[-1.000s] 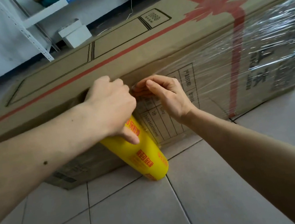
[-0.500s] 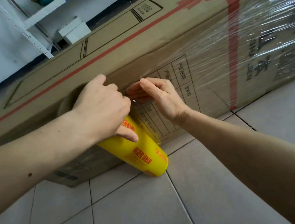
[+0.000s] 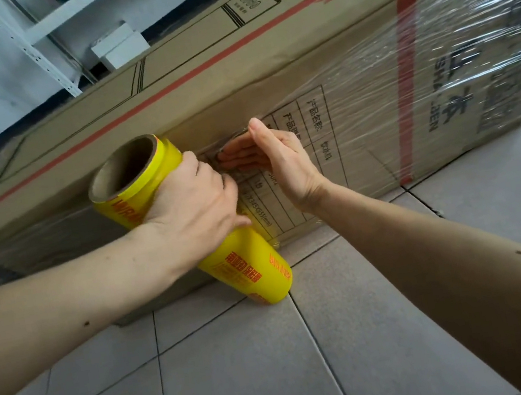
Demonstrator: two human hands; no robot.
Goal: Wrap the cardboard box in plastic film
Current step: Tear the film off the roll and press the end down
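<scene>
Roughly half of the near face of the cardboard box (image 3: 230,73) shows plastic film (image 3: 453,34), shiny and wrinkled from the right end in to about the printed table; the left stretch of that face and all the visible top are bare brown board, so most of the wrapping looks to be left, and the far side cannot be seen. The box lies long on the tiled floor (image 3: 214,379), running from lower left to upper right. The left hand (image 3: 194,205) grips the yellow film roll (image 3: 247,269) around its middle, fingers curled over it, with the roll tilted against the box face, its lower end at the floor and its hollow core end up. The right hand (image 3: 266,158) is flat, fingers straight, pressing the film's loose edge onto the box just beside the roll; it holds nothing. The step in hand seems to be smoothing down the film before more is drawn out leftward. Behind the box stand a white shelf frame (image 3: 44,44) and a small white box (image 3: 118,48) on the floor, close to the far side, which may crowd passing the roll round the back.
</scene>
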